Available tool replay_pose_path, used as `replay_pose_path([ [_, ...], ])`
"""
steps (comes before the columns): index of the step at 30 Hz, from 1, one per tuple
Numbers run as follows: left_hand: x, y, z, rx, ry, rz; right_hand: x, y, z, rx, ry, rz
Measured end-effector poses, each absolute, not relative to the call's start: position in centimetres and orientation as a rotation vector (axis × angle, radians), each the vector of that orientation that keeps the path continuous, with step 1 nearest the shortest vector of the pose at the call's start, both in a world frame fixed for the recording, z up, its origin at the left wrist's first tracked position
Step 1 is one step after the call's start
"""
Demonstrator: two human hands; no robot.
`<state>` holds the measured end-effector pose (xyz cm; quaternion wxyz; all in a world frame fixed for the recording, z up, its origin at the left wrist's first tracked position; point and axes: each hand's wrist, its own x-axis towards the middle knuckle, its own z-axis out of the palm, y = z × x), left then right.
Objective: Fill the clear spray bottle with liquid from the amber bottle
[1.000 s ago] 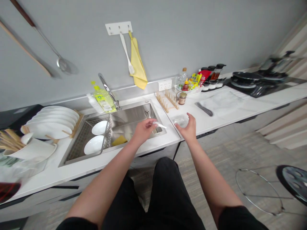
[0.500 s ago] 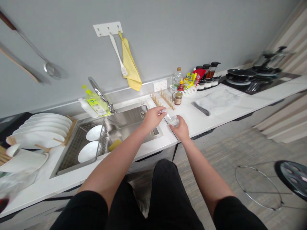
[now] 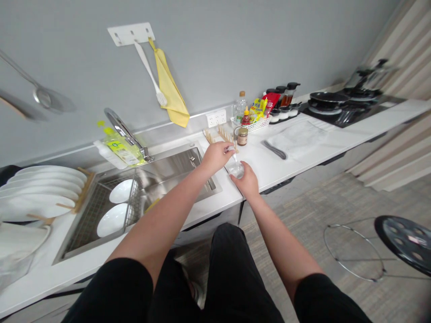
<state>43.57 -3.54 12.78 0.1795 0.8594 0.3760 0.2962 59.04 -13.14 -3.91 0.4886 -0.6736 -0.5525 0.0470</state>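
My left hand (image 3: 217, 158) is closed in a pinch on a small white utensil (image 3: 235, 157), perhaps a spoon; its lower end points down into a clear glass bowl (image 3: 237, 170). The bowl rests on the white counter just right of the sink. My right hand (image 3: 247, 180) curves around the bowl's near right side, thumb and fingers gripping it. What the bowl contains is too small to tell. Behind my hands stand a wooden peg rack (image 3: 220, 133), partly hidden by my left hand, and a brown jar with a gold lid (image 3: 242, 137).
Left lies a steel sink (image 3: 175, 163) with white bowls (image 3: 114, 220) in a wire basket. Racked white plates (image 3: 43, 188) stand farther left. Rightward are a white condiment basket (image 3: 257, 124), a grey strap-like item (image 3: 274, 149), a clear sheet (image 3: 299, 137), and a stove with a black pan (image 3: 328, 99).
The view has turned a little to the right, so surroundings shift left. My left hand's utensil now points more steeply down into the glass bowl. My right hand keeps its hold.
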Motion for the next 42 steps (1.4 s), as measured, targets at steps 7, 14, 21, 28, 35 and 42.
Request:
replay_pose_path([
  [7,44.9,-3.7,11.9,2.631,1.005,0.554,59.1,-13.2,-4.0,-1.638,-1.351,0.107],
  [14,46.4,-3.8,10.8,2.785,0.872,0.302,59.2,-13.2,-3.9,-1.648,-1.349,0.133],
  [21,46.7,-3.6,10.9,2.924,0.751,0.235,59.1,-13.2,-3.7,-1.668,-1.347,0.133],
  [28,47.6,-2.5,10.8,2.997,0.656,0.059,59.1,-13.3,-3.4,-1.681,-1.352,0.132],
  [35,46.5,-3.4,10.3,2.900,0.735,0.317,59.0,-13.3,-3.4,-1.685,-1.357,0.133],
  [42,46.6,-4.7,9.0,2.775,0.795,0.327,59.1,-13.2,-3.7,-1.680,-1.354,0.135],
])
